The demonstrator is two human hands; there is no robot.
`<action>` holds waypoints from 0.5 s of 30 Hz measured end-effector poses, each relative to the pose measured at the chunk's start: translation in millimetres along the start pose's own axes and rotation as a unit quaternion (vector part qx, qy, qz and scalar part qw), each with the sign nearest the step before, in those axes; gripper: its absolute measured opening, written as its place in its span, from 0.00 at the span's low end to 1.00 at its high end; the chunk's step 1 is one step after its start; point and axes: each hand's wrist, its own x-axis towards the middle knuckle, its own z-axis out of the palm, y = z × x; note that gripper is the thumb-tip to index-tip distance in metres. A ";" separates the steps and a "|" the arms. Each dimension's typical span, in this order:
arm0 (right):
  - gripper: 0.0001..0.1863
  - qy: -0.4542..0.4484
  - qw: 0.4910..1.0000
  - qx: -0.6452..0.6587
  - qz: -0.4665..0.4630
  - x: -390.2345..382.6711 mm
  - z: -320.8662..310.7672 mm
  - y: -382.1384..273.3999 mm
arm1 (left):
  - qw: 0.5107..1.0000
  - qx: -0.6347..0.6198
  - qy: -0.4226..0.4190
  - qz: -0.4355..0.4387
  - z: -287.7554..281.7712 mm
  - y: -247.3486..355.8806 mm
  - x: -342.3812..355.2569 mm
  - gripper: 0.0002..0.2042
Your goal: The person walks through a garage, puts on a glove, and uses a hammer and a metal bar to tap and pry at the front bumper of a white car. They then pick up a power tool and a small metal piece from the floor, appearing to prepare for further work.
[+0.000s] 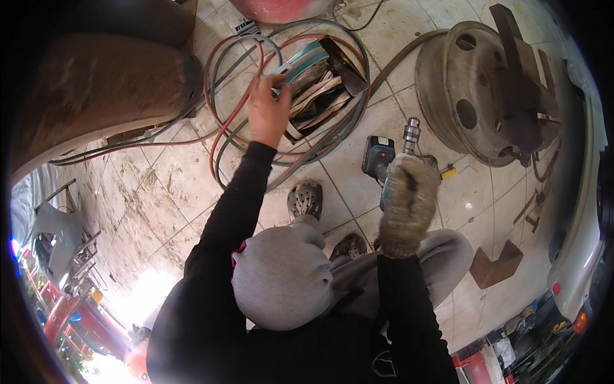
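Observation:
My bare left hand (268, 110) is at the left side of an open box with a teal lid (304, 66) on the floor. Its fingers are bent and closed on the lid's edge. Flat pieces and dark items (318, 101) fill the box, too jumbled to name. In a worn, dirty work glove, my right hand (409, 200) grips a cordless drill (387, 168) in front of my right knee. The drill's metal chuck (412, 131) points away from me; the glove covers most of its body.
Red and grey-green hoses (225, 121) coil around the box. A steel wheel rim (448, 96) with metal parts on it stands at the right. A large rusty curved piece (109, 89) looms at the left. An angled brown metal piece (495, 264) lies right of my knee.

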 end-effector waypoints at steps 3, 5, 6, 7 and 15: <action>0.07 -0.109 0.993 -0.019 -0.044 20.4 44.2 -9.9 | 0.998 0.050 -0.043 0.019 -5.5 -21.4 14.0 0.09; 0.09 -0.144 0.988 -0.040 -0.032 32.8 75.6 17.1 | 0.993 0.103 -0.026 0.058 2.9 -21.3 15.0 0.09; 0.11 -0.171 0.985 -0.039 0.009 37.5 87.2 26.5 | 0.991 0.114 -0.015 0.073 5.1 -23.3 15.0 0.10; 0.12 -0.196 0.979 -0.038 0.051 40.9 97.2 35.0 | 0.988 0.126 -0.004 0.087 7.2 -25.1 15.3 0.11; 0.16 -0.343 0.916 -0.194 0.082 15.4 121.2 102.0 | 0.994 0.069 -0.086 0.022 -2.0 -54.8 38.1 0.21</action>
